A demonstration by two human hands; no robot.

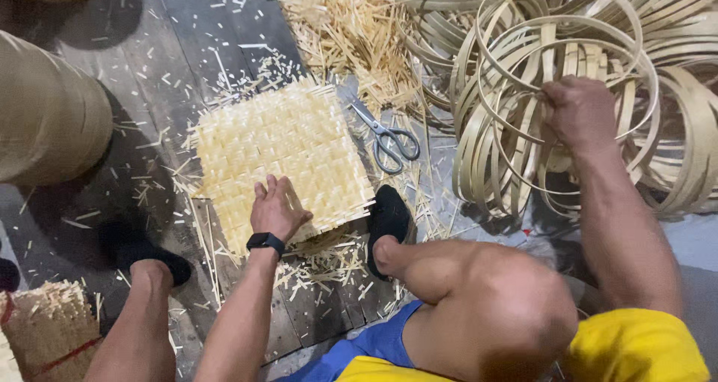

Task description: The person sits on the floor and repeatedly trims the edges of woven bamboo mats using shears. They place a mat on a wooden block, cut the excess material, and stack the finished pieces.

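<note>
Left hand (275, 208) lay flat, fingers spread, pressing woven mat (284, 154) on floor. Right hand (580, 112) gripped hoops (523, 90) from pile directly under it. Scissors (389, 136) lay between hands, just beside mat.

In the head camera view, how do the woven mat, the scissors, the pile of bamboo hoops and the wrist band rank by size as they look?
Largest to smallest:
1. pile of bamboo hoops, gripped by the right hand
2. woven mat, under the left hand
3. scissors
4. wrist band
The hoops run past the frame edge, so their full extent is hidden.
</note>
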